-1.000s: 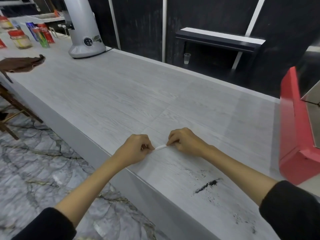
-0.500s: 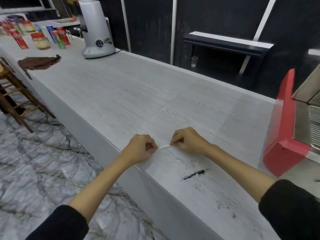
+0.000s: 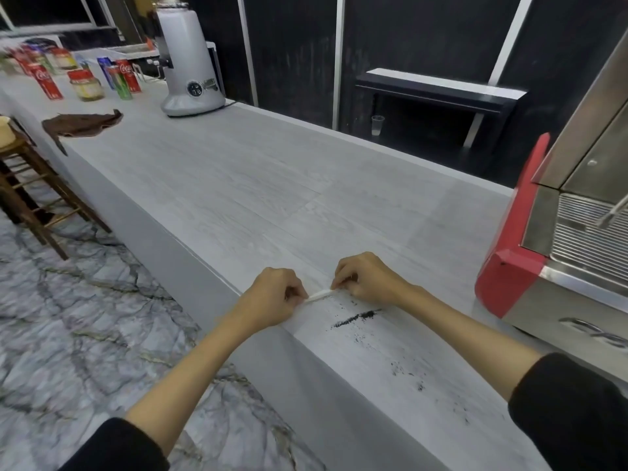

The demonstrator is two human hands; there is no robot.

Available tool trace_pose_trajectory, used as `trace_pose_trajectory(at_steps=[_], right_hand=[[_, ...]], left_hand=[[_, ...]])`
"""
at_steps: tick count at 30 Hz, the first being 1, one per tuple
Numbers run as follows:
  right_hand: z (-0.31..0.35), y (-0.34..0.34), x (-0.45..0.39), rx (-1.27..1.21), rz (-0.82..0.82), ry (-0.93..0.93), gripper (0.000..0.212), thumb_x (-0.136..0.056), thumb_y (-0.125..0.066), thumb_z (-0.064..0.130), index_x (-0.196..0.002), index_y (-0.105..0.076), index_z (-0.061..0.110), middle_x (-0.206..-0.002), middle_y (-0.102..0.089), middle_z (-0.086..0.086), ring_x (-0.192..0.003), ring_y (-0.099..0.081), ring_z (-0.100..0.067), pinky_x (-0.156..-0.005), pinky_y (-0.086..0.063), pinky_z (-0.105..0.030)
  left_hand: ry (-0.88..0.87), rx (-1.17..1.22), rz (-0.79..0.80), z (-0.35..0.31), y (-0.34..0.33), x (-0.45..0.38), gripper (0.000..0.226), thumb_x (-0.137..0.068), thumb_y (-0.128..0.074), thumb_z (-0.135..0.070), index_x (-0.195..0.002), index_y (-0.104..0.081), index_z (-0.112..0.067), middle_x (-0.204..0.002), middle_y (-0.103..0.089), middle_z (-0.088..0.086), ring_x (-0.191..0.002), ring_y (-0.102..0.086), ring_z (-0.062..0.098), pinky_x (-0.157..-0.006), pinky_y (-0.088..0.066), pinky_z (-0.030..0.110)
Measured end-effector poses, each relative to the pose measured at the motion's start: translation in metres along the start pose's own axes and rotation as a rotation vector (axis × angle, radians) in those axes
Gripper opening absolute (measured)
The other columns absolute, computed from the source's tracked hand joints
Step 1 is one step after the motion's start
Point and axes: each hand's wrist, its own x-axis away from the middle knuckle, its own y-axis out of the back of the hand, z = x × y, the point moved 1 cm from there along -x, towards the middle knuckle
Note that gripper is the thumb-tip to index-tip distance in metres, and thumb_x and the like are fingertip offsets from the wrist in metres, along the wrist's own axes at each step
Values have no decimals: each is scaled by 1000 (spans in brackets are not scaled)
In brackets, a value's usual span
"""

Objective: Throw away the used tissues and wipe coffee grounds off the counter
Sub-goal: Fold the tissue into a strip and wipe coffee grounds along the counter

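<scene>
Two hands work one thin white tissue strip (image 3: 318,295) at the counter (image 3: 238,185) front edge. L→R: brown cloth (image 3: 83,125) far left, well apart; left hand (image 3: 272,300) pinches the strip's left end, right hand (image 3: 365,280) pinches the right end, both w/ fingers curled tight. Coffee grounds (image 3: 355,318) lie just right of the strip, more specks nearer the red espresso machine (image 3: 509,266). Risk, imo: dragging so narrow a strip smears grounds or pushes them over the edge onto the floor; pulling taut could tear it.
</scene>
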Motion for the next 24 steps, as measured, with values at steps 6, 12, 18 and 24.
trace_pose_trajectory(at_steps=[6, 12, 18, 24], right_hand=[[25, -13, -43, 31, 7, 54, 20, -79, -56, -6, -84, -73, 5, -92, -70, -8, -72, -53, -9, -68, -43, -19], [20, -18, -44, 61, 49, 77, 23, -79, -55, -6, -83, -73, 7, -90, -70, -5, -74, -53, -10, -70, -42, -24], [7, -6, -1, 46, 95, 57, 19, -78, -61, -3, -81, -74, 10, -87, -71, -2, -68, -54, -3, -67, -41, -13], [1, 14, 8, -32, -11, -12, 17, -75, -63, -4, -76, -74, 8, -82, -71, -5, -62, -55, 4, -59, -38, -6]], left_hand=[[131, 36, -140, 31, 24, 6, 15, -76, -64, -1, -79, -74, -13, -79, -68, -1, -70, -60, 8, -64, -41, 8], [75, -2, -107, 31, 22, 7, 13, -75, -64, 0, -77, -73, -9, -82, -71, 6, -71, -62, 17, -68, -52, 24], [-33, 22, 18, 3, 1, 17, 14, -74, -62, 0, -75, -72, -10, -80, -70, 3, -67, -60, 13, -69, -55, 34], [-18, 68, -7, -13, 0, 5, 13, -75, -64, -3, -77, -73, -13, -81, -71, 3, -68, -61, 10, -69, -54, 26]])
